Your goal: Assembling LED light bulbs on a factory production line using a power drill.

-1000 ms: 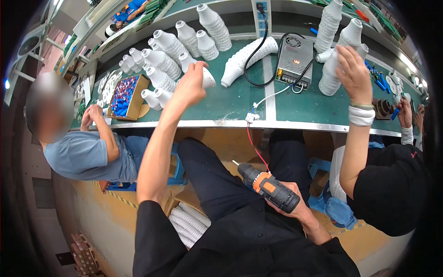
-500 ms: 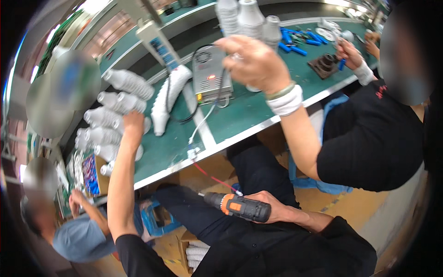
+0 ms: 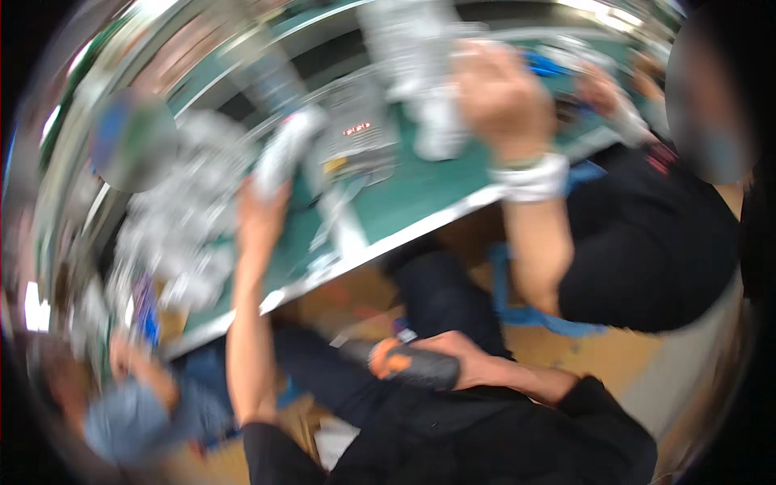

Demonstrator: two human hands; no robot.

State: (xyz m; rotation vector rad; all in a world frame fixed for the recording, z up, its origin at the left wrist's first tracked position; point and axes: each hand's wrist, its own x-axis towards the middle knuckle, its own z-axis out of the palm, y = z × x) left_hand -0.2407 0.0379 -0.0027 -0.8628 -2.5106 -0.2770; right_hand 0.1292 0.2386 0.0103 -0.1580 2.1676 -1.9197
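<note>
My left hand [image 3: 263, 212], blurred by motion, is over the green bench with its fingers around the narrow lower end of a white ribbed bottle-shaped part [image 3: 284, 153]. This part slants up and away toward a grey metal power supply box [image 3: 356, 125] with red lit digits. My right hand [image 3: 465, 353] grips a black and orange cordless drill [image 3: 414, 365] in front of my torso, above my lap. The drill's nose points left; its tip is smeared.
Many similar white ribbed parts [image 3: 190, 202] crowd the bench's left, with more stacked [image 3: 408, 48] at the back. At right, a co-worker's wristbanded arm [image 3: 529, 178] reaches over the bench edge [image 3: 420, 226]. Another person [image 3: 137, 412] sits at lower left. Blue pieces [image 3: 546, 65] lie far right.
My left hand has moved right from the cluster of white parts to the single one beside the power supply. The co-worker's near hand has shifted right. The drill stays in my right hand.
</note>
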